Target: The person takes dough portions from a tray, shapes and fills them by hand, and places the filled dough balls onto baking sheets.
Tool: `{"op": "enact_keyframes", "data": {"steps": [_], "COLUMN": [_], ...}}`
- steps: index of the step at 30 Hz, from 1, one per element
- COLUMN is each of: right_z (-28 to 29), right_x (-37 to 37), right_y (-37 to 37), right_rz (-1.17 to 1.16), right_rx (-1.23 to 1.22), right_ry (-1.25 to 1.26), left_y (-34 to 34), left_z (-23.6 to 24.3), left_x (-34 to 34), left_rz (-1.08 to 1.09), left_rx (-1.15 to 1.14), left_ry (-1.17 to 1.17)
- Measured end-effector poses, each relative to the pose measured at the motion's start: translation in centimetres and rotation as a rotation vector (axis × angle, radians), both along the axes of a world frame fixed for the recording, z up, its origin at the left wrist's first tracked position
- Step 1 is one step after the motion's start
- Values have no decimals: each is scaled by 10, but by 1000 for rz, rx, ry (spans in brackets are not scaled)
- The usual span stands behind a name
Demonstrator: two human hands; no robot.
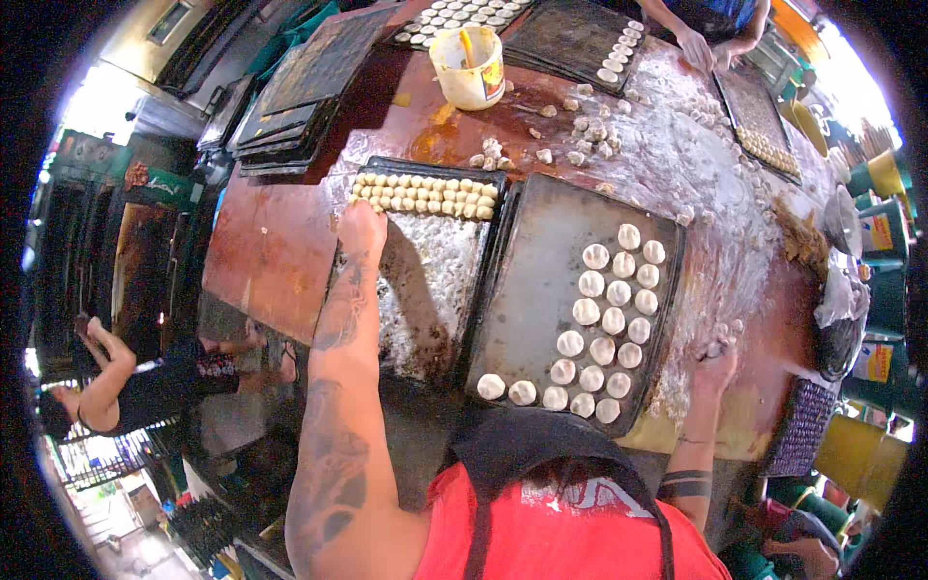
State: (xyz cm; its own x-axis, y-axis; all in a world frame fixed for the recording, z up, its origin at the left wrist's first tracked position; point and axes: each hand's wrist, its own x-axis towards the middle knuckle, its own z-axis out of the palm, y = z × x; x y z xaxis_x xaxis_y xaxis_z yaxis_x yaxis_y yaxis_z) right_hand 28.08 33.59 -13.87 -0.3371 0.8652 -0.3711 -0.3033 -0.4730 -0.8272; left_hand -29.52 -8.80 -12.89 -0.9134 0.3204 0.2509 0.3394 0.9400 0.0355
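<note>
My left hand (362, 229) reaches to the left end of several rows of yellowish dough balls (425, 193) on a dark, flour-dusted tray (425, 280). Its fingers are pinched together at the nearest ball of the front row. To the right of that tray lies a second dark baking tray (532, 261), bearing several flattened white dough rounds (602, 350) along its right side and near edge. Over the table at the right, my right hand (715, 365) is closed, with pale floury lumps at its fingertips; what lies inside the fingers is hard to make out.
Loose dough pieces (594, 135) lie on the floury table (667, 164). A white bucket (469, 72) with a yellow handle stands behind the trays. Stacked dark trays (309, 87) sit at the far left. Another person's hands (706, 48) work at the far right; one person stands at left.
</note>
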Motion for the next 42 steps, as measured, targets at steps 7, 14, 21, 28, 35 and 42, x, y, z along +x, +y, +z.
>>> {"op": "enact_keyframes", "data": {"steps": [7,14,21,28,35,42], "right_z": [26,140,135,128,156,161], "right_x": [-99,-198,-168,-149,-155,-146], "right_y": [-106,-168,-164,-153,-148,-153], "right_rz": [596,823,822,706,344,609], "right_rx": [313,1110,1200,432,738,1291], "right_ry": [-334,-490,-461,-166,-234,-505], "left_y": [70,119,123,151,160,154], "left_z": [8,99,111,131,140,131], "left_x": [83,272,301,318,336,286], "left_rz": [287,10,-51,-290,-642,-221], "left_rx": [1594,1455,1627,1564,1308,1426], "left_ry": [-820,-1548,-1559,-1523,-812,-1630]}}
